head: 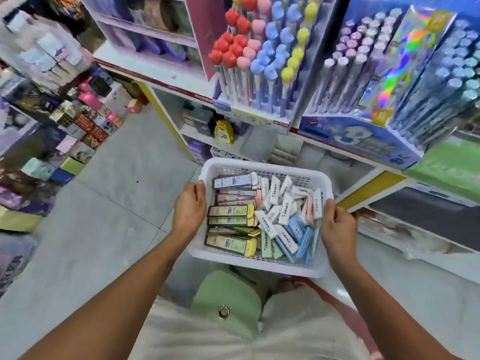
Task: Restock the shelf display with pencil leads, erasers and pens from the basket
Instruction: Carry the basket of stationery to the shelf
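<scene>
Left shelves (pixel 39 100) — blurred, unreadable.

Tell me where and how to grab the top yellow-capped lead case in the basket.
Pinch the lead case across its long edges near the yellow cap, coming straight down from above. It lies flat on the pile in the basket, broad face up; the left hand crowds its other end.
</scene>
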